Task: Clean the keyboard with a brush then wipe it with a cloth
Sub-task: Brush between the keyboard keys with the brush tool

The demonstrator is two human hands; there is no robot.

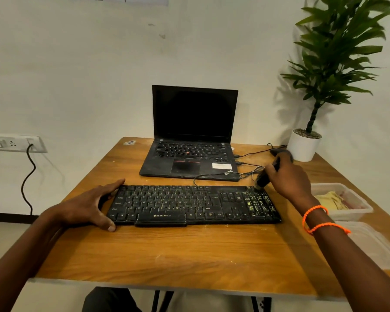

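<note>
Running left to right across the worktop (189,248), the keyboard (194,204) has its long axis square to the person — the right hand (288,176), fingers curled round the brush (263,177), sets the bristles on its far right corner, while the left hand (88,207), fingers spread, steadies the left end

A wooden table (189,251) with a smooth, softly shiny grain and pale dusty specks. On it lies a black plastic keyboard (196,204), matt, its keys smeared and dusty, most on the right end. Behind it a black laptop (189,152) with a matt, dust-filmed body and a dark glossy screen. At right, a clear plastic box (345,200) holds crumpled yellowish cloth (329,199). A glossy white pot (303,146) holds a leafy plant. An orange braided thread band (318,219) circles one wrist.
</note>
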